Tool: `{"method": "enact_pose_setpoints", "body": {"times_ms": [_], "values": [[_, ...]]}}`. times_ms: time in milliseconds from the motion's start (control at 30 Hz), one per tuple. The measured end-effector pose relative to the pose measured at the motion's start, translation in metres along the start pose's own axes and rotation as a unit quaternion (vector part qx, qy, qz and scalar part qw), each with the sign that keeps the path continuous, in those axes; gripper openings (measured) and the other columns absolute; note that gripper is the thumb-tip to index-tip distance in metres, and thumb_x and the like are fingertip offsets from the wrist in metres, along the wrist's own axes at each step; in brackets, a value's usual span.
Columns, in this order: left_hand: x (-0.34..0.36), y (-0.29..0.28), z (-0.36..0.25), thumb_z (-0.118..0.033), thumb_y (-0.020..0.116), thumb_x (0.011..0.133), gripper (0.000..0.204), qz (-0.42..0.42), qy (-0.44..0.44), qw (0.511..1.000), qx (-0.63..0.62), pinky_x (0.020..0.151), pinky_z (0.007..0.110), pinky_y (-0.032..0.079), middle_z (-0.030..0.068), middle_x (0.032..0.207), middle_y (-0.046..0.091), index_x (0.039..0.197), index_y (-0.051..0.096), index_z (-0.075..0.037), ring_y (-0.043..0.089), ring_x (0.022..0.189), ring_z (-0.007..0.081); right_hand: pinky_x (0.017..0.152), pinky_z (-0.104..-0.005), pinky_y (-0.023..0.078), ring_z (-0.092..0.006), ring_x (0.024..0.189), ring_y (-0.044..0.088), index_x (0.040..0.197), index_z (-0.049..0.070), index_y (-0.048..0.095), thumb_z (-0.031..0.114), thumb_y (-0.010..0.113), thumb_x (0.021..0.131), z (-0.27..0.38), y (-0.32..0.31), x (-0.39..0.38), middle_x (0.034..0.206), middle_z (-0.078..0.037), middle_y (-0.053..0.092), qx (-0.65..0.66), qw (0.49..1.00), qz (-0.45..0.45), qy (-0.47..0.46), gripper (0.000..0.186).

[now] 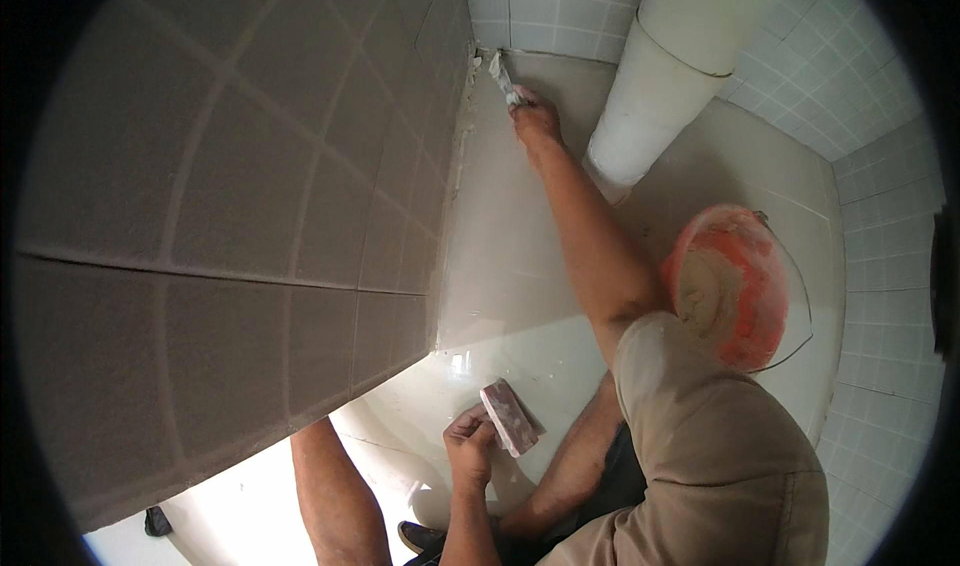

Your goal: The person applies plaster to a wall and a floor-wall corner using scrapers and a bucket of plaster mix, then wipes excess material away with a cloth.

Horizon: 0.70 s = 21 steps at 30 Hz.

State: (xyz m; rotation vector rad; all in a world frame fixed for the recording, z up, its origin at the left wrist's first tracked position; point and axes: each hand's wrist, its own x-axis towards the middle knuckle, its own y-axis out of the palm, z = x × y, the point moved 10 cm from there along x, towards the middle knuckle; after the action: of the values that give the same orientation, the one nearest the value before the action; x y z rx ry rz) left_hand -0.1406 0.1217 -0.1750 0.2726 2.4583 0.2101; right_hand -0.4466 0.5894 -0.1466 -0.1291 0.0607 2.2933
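Note:
My right hand [537, 118] is stretched far forward along the floor, closed round a small putty knife [502, 74]. Pale paste coats its blade, which is at the far corner where the dark tiled wall meets the floor. My left hand [470, 440] is closer to me, low over the floor. Its fingers are closed on a rectangular block [511, 418], smeared pinkish grey and white; its exact kind I cannot tell. To the right of my right forearm sits a red bucket [773, 311] holding beige mortar [703, 291].
A thick white pipe [655, 91] rises from the floor beyond my right arm. The dark tiled wall [250, 186] fills the left side, with rough mortar along its foot. Light tiled walls [880, 256] bound the right and back. My legs straddle the floor [505, 236] near the front.

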Motion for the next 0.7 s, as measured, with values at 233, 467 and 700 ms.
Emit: {"method": "enact_pose_setpoints", "body": {"times_ms": [233,467,700], "values": [[-0.002,-0.002,-0.001,0.006,0.058,0.082,0.026,-0.009,-0.01,1.0,-0.016,0.079,0.031,0.056,0.0125,0.095,0.074,0.104,0.071,0.009,0.07,0.082,0.019,0.054,-0.0325,0.044,-0.0154,0.062,0.054,0.119,0.002,0.067,0.005,0.058,0.087,0.003,0.05,0.044,0.081,-0.005,0.062,-0.08,0.992,-0.001,-0.093,0.033],[-0.001,-0.001,-0.001,0.004,0.059,0.083,0.025,-0.008,-0.031,0.999,0.005,0.07,0.028,0.054,0.0094,0.09,0.073,0.105,0.071,0.007,0.067,0.075,0.0155,0.059,-0.0358,0.046,-0.0189,0.068,0.056,0.117,0.004,0.067,0.004,0.058,0.091,0.0,0.072,0.036,0.085,-0.009,0.064,-0.015,0.999,0.034,0.033,0.028],[-0.007,-0.013,-0.006,0.003,0.06,0.084,0.026,-0.027,-0.009,1.0,-0.014,0.067,0.027,0.053,0.0076,0.088,0.073,0.107,0.071,0.007,0.066,0.072,0.014,0.084,-0.0356,0.051,-0.0218,0.1,0.066,0.132,0.008,0.064,0.011,0.06,0.093,0.0,0.066,-0.011,0.113,-0.015,0.071,0.162,0.983,0.026,0.076,0.039]]}}
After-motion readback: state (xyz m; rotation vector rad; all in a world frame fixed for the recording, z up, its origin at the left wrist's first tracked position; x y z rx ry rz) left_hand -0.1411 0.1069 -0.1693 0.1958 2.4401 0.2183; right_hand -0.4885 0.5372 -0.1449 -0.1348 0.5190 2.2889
